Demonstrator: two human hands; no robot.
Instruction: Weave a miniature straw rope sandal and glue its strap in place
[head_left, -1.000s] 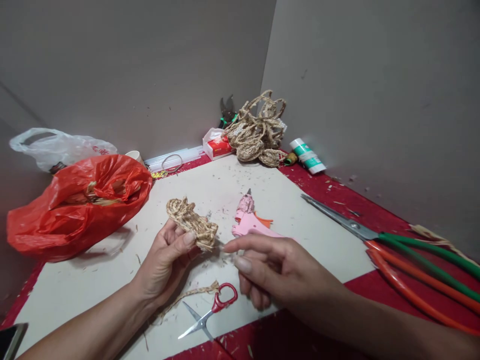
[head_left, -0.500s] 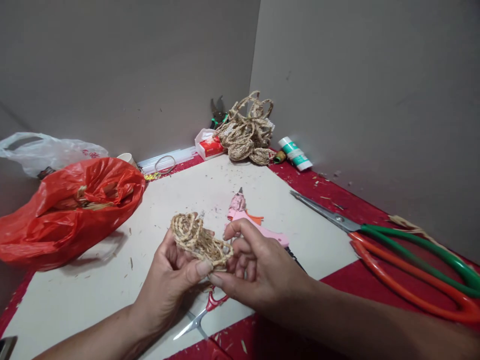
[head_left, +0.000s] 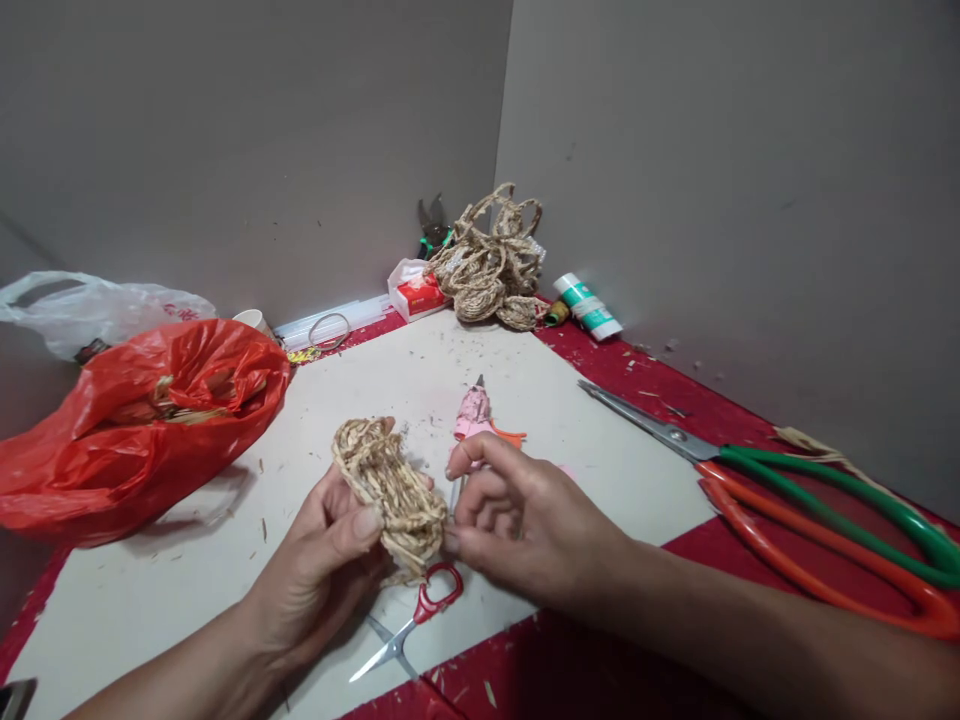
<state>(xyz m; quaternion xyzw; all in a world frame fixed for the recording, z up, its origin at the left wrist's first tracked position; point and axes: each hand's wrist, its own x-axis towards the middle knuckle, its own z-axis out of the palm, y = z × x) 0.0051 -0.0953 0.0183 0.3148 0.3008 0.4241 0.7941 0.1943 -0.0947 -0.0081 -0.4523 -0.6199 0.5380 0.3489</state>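
Observation:
My left hand (head_left: 319, 555) holds a flattened coil of braided straw rope (head_left: 397, 485), its thumb pressed on the near side and the fingers behind. My right hand (head_left: 517, 510) is at the coil's right end, with the thumb at its edge and the fingers curled; the contact is partly hidden. Just beyond the right hand lies a pink glue gun (head_left: 474, 412) with an orange trigger, mostly covered by that hand. Below the coil, small red-handled scissors (head_left: 435, 595) lie with their blades apart on the pale board (head_left: 315, 450).
Large shears (head_left: 679, 438) with green and orange handles lie at right. A red plastic bag (head_left: 150, 430) stands at left, before a white bag (head_left: 127, 310). Along the back are clear sticks (head_left: 337, 323), a tissue pack (head_left: 420, 295), a rope bundle (head_left: 487, 265), pruners (head_left: 433, 225) and a roll (head_left: 589, 305).
The rope coil has turned in my left hand, showing more of its strands, and shifted slightly left. My left thumb has moved back along it, uncovering more of the red scissor handle.

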